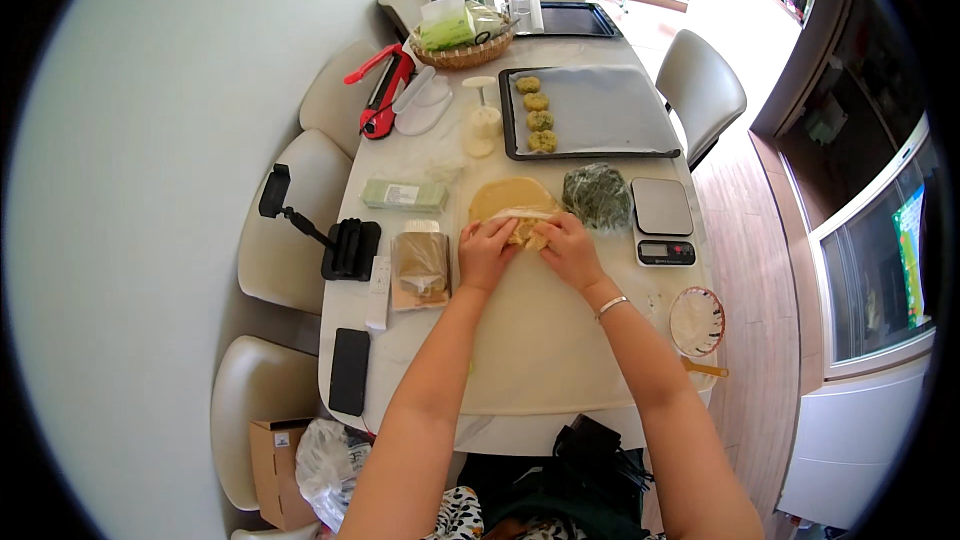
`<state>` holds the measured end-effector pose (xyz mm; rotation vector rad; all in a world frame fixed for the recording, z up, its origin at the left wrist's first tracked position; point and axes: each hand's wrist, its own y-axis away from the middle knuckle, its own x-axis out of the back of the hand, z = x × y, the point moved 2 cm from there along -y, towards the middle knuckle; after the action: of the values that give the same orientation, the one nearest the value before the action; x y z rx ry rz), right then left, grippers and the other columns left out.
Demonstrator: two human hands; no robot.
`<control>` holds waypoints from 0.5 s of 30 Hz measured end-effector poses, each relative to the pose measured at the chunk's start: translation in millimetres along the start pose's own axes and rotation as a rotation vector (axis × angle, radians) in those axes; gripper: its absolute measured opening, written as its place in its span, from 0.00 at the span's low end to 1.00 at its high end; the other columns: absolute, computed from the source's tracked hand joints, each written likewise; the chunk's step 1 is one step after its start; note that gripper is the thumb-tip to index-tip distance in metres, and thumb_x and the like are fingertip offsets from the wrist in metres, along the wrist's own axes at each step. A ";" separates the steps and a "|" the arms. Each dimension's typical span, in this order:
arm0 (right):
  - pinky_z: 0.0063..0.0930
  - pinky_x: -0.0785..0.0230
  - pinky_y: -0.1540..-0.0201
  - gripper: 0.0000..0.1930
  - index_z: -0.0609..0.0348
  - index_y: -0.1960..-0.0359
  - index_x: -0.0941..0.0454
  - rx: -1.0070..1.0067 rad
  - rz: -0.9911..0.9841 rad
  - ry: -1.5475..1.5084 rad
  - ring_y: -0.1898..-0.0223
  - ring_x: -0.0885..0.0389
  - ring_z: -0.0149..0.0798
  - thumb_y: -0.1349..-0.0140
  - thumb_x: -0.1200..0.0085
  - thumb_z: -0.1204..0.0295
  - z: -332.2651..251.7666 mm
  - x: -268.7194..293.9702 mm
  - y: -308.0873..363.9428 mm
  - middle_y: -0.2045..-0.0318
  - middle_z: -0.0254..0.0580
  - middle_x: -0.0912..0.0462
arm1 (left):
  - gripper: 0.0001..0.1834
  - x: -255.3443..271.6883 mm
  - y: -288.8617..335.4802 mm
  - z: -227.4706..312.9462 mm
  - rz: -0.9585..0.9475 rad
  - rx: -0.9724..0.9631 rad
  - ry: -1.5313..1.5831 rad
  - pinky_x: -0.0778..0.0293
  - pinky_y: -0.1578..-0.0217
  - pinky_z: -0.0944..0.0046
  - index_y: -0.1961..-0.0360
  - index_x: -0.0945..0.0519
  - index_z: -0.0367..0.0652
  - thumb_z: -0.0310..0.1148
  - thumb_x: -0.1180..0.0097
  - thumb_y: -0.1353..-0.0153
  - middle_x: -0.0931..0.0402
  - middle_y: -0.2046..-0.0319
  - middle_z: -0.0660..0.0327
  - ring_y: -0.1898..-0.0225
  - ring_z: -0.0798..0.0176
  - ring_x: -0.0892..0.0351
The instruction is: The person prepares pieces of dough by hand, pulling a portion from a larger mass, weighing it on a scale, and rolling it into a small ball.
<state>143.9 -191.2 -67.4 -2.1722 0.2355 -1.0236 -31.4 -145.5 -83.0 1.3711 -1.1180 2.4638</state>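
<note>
In the middle of a pale mat (540, 340), my left hand (487, 252) and my right hand (572, 252) are side by side. Between their curled fingers is crumbly, pale yellow dough (524, 233), which both hands grip. Just beyond it lies a smooth tan rounded piece (508, 194), perhaps dough or a shallow dish; I cannot tell which. A plastic bag of dark green stuff (597, 197) sits close to my right hand. Nearest to my left hand is a clear-wrapped brown block (421, 262). My fingertips are partly hidden in the dough.
A lined baking tray (610, 110) holds several greenish-yellow lumps (541, 121) along its left side. A kitchen scale (663, 210) and a patterned bowl (697, 322) stand on the right. Leftward are a phone (349, 371), a black stand (351, 249) and a red appliance (388, 92).
</note>
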 end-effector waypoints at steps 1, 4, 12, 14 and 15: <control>0.36 0.29 0.54 0.22 0.53 0.59 0.21 -0.135 0.011 -0.101 0.60 0.24 0.48 0.60 0.38 0.80 2.5 -0.5 3.3 0.65 0.44 0.24 | 0.25 0.4 0.1 1.9 0.007 0.012 0.005 0.34 0.46 0.56 0.50 0.20 0.53 0.35 0.35 0.53 0.22 0.54 0.69 0.53 0.65 0.23; 0.31 0.28 0.56 0.20 0.57 0.56 0.21 -0.333 0.076 -0.224 0.60 0.22 0.42 0.54 0.37 0.80 6.2 4.3 8.9 0.62 0.42 0.22 | 0.25 0.6 -0.2 4.5 0.012 0.035 0.013 0.35 0.46 0.56 0.50 0.20 0.52 0.35 0.34 0.53 0.22 0.53 0.69 0.52 0.65 0.24; 0.18 0.29 0.57 0.14 0.64 0.55 0.22 -0.812 0.434 -1.169 0.61 0.22 0.25 0.43 0.39 0.76 0.4 17.0 0.7 0.62 0.34 0.18 | 0.23 8.3 -5.3 13.3 -0.021 0.086 0.004 0.37 0.43 0.57 0.51 0.19 0.50 0.34 0.34 0.53 0.21 0.54 0.66 0.53 0.63 0.23; 0.18 0.29 0.57 0.14 0.64 0.55 0.22 -0.856 0.479 -1.206 0.62 0.21 0.25 0.43 0.38 0.76 -2.9 19.7 0.3 0.63 0.35 0.18 | 0.24 12.1 -8.6 20.4 -0.061 0.107 0.013 0.35 0.44 0.55 0.50 0.20 0.48 0.32 0.34 0.53 0.21 0.53 0.61 0.52 0.59 0.23; 0.18 0.29 0.58 0.14 0.64 0.55 0.22 -0.932 0.406 -1.174 0.62 0.21 0.25 0.42 0.38 0.75 -1.7 19.0 0.4 0.62 0.35 0.18 | 0.24 15.5 -9.5 28.8 -0.056 0.095 0.015 0.35 0.44 0.55 0.50 0.20 0.48 0.32 0.34 0.53 0.21 0.53 0.61 0.52 0.59 0.23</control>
<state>155.5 -200.7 -55.4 -2.9239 0.6108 0.8258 -16.5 -161.1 -56.6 1.3863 -0.9569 2.5132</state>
